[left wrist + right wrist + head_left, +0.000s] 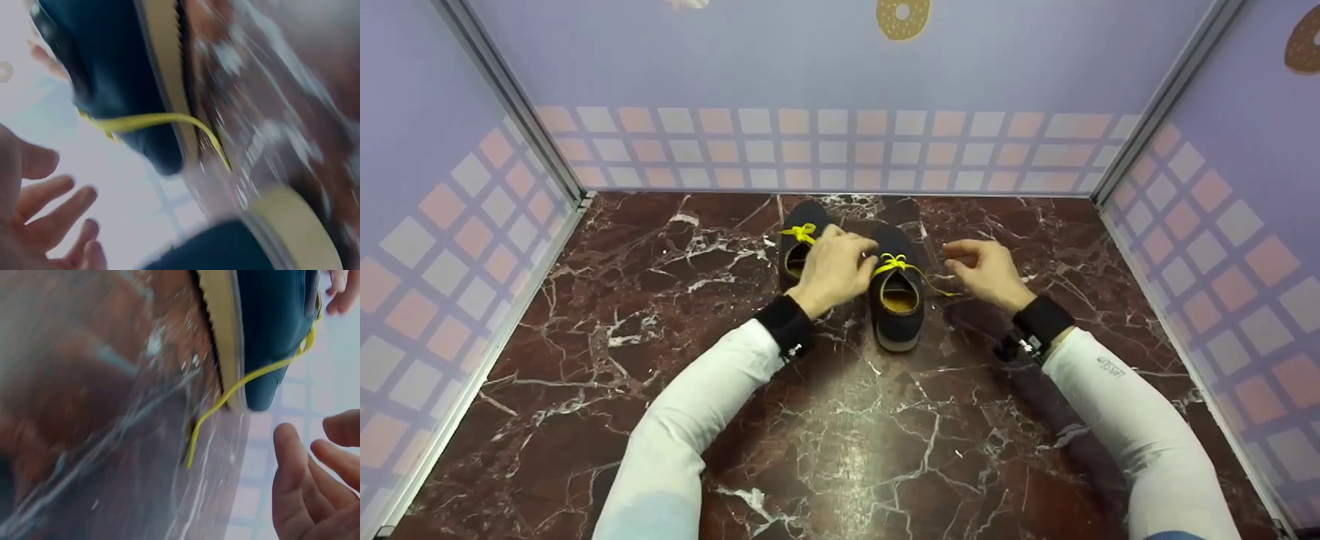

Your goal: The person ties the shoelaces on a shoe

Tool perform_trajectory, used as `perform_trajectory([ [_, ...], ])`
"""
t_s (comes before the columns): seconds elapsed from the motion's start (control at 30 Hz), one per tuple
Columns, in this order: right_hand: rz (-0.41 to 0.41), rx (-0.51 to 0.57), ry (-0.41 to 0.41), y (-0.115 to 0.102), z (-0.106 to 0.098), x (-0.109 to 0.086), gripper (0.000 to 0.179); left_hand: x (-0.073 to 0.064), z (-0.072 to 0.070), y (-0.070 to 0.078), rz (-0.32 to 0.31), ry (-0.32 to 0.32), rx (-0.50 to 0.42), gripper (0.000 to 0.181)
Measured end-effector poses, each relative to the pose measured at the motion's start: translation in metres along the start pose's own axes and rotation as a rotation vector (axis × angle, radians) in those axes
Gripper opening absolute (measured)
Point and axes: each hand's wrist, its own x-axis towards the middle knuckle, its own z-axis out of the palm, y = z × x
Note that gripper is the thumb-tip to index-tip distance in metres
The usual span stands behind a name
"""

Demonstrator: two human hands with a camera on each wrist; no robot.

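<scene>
Two dark shoes with yellow laces stand on the marbled surface in the head view. On the right shoe [897, 330], a bow [894, 262] is tied, and a loose lace end [937, 289] trails out to the right. My left hand [838, 270] hovers between the shoes, fingers relaxed and holding nothing, and partly covers the left shoe [806, 214], whose lace [802, 232] is also tied. Just right of the right shoe is my right hand [988, 271], apart from it, with loosely bent fingers [289, 453] and nothing in them.
The brown-red marbled tabletop [840, 450] is bounded by a lilac back wall [825, 67] with pink and white squares. Side panels [420, 300] rise at left and right. Black bands with cameras sit on both wrists.
</scene>
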Motion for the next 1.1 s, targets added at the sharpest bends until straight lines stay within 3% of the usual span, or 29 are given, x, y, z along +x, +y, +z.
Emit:
perform_trajectory([
  [0.1,-0.028,-0.01,-0.059,-0.007,0.01,0.003,0.035,0.004,0.008,0.009,0.01,-0.08,-0.004,0.032],
  [0.23,-0.053,-0.03,-0.11,-0.019,0.024,0.006,0.036,0.006,0.013,0.012,-0.031,-0.109,0.0,0.025],
  [0.6,-0.087,-0.119,0.014,-0.024,0.038,0.008,0.016,0.008,0.021,0.01,-0.05,-0.07,-0.128,0.017],
  [0.67,-0.1,-0.139,0.026,-0.024,0.039,0.008,0.014,0.01,0.025,0.006,-0.049,-0.071,-0.136,0.016],
  [0.73,-0.099,-0.153,0.03,-0.023,0.039,0.007,0.013,0.018,0.042,-0.009,-0.045,-0.065,-0.118,0.014],
  [0.9,-0.077,-0.139,0.007,-0.022,0.038,0.005,0.014,0.037,0.078,-0.044,-0.058,-0.119,-0.097,0.014],
  [1.1,-0.085,-0.132,-0.027,-0.02,0.039,0.005,0.015,0.044,0.078,-0.049,-0.071,-0.297,-0.107,0.017],
])
